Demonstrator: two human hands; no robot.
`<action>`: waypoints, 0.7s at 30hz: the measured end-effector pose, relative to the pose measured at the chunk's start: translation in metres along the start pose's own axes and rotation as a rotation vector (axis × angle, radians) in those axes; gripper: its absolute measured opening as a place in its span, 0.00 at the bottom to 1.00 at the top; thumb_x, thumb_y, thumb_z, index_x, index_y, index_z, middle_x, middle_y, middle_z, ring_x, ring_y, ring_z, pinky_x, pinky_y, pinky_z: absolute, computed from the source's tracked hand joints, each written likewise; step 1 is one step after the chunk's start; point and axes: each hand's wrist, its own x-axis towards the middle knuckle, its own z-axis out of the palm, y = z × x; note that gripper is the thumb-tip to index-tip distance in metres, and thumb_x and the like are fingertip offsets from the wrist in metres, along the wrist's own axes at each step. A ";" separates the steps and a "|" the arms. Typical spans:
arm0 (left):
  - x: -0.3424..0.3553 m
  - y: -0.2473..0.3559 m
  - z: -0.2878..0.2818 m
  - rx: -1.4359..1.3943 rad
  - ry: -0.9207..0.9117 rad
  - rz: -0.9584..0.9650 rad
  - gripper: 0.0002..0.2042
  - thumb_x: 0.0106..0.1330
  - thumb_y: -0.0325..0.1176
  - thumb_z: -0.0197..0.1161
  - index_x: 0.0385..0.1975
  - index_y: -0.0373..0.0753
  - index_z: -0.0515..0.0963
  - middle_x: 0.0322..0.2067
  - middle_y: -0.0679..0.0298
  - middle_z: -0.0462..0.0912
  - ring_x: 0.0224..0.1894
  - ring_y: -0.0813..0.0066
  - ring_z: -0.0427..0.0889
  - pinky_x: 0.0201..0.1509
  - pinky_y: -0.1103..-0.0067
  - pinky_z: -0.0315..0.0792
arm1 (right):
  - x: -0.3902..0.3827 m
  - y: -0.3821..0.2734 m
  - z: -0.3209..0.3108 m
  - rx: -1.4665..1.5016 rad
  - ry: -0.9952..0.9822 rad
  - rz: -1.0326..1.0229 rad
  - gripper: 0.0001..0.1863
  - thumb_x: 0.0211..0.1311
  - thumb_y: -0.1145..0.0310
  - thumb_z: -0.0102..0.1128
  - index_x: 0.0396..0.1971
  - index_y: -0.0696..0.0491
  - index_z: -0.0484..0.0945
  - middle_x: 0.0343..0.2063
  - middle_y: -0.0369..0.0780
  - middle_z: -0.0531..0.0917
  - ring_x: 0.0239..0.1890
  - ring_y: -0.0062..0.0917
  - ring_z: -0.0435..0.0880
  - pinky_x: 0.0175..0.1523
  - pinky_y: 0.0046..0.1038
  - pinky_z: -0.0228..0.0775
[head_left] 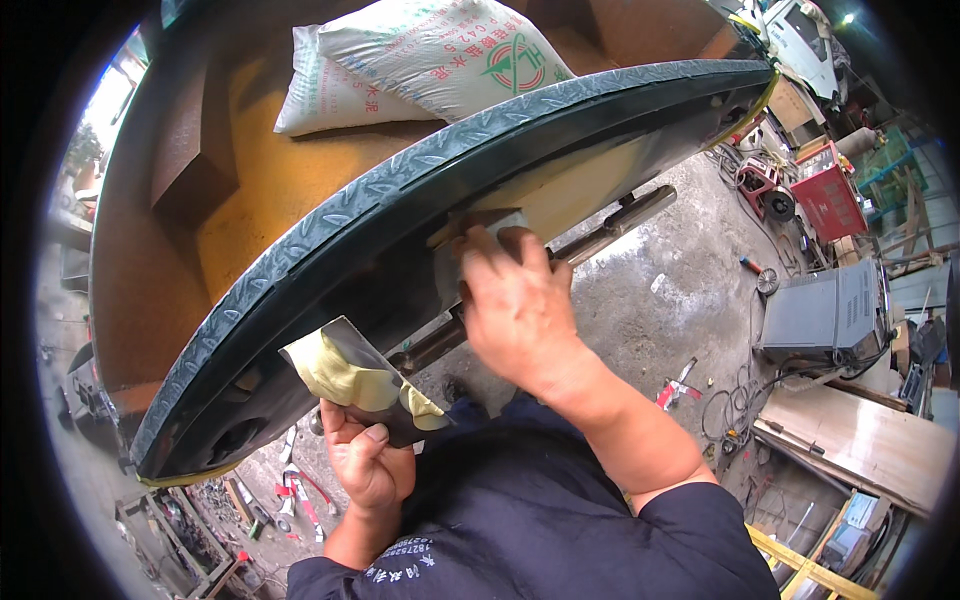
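While the left hand pinches a mixing plate by its lower edge, lower left of centre, the right hand has its fingers bent over a flat scraper against the panel; can't make out the thumb. Yellow putty is heaped on the plate. Cream filler patch sits right of the scraper, upper centre, on the dark curved panel. I'd keep the blade low, pressure even, follow the curve and feather the edges thin. Keep the plate near, level enough to hold the putty. Beyond: tread-plate rim, white sacks top centre, grey machine cabinet far right.
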 end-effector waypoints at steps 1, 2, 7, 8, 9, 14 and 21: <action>0.000 0.000 0.000 0.010 0.002 0.014 0.38 0.55 0.15 0.50 0.72 0.38 0.60 0.66 0.53 0.71 0.69 0.55 0.70 0.74 0.59 0.62 | -0.001 -0.004 0.000 -0.016 -0.010 -0.014 0.24 0.56 0.68 0.58 0.55 0.52 0.77 0.60 0.38 0.78 0.61 0.41 0.72 0.47 0.57 0.71; 0.000 -0.001 0.000 0.021 0.004 0.028 0.38 0.55 0.15 0.50 0.72 0.38 0.60 0.66 0.53 0.71 0.69 0.55 0.69 0.75 0.59 0.62 | -0.003 -0.008 -0.002 -0.031 -0.021 -0.028 0.24 0.56 0.68 0.58 0.55 0.51 0.77 0.61 0.38 0.78 0.61 0.40 0.72 0.47 0.56 0.71; 0.002 0.004 -0.005 0.025 -0.051 0.045 0.37 0.55 0.15 0.48 0.72 0.38 0.60 0.67 0.54 0.69 0.70 0.57 0.68 0.76 0.60 0.61 | -0.015 -0.024 0.005 0.014 -0.044 -0.074 0.24 0.58 0.67 0.56 0.57 0.50 0.77 0.62 0.37 0.77 0.60 0.37 0.71 0.48 0.53 0.69; 0.003 0.006 -0.006 0.033 -0.067 0.050 0.37 0.55 0.16 0.48 0.72 0.38 0.60 0.68 0.54 0.68 0.71 0.57 0.67 0.76 0.60 0.61 | -0.018 -0.025 0.006 0.042 -0.030 -0.088 0.24 0.59 0.67 0.56 0.57 0.50 0.77 0.61 0.37 0.78 0.60 0.37 0.72 0.48 0.53 0.68; 0.003 0.007 -0.007 0.029 -0.087 0.052 0.37 0.55 0.16 0.48 0.71 0.38 0.60 0.68 0.54 0.68 0.71 0.57 0.67 0.76 0.60 0.61 | -0.021 -0.024 0.007 0.071 -0.015 -0.101 0.24 0.59 0.67 0.55 0.58 0.49 0.77 0.60 0.37 0.79 0.60 0.37 0.72 0.49 0.53 0.67; 0.003 0.009 -0.010 0.017 -0.122 0.060 0.37 0.55 0.15 0.48 0.71 0.37 0.60 0.68 0.54 0.68 0.71 0.58 0.67 0.76 0.60 0.61 | -0.008 0.037 -0.012 0.010 0.058 0.056 0.20 0.63 0.67 0.54 0.56 0.50 0.75 0.54 0.40 0.82 0.58 0.44 0.71 0.51 0.54 0.66; 0.001 0.008 -0.007 0.008 -0.170 0.035 0.37 0.55 0.16 0.47 0.72 0.38 0.60 0.68 0.54 0.69 0.71 0.57 0.66 0.77 0.60 0.59 | 0.029 0.101 -0.027 -0.022 -0.053 0.220 0.23 0.65 0.64 0.50 0.59 0.53 0.72 0.53 0.46 0.82 0.62 0.53 0.70 0.56 0.67 0.65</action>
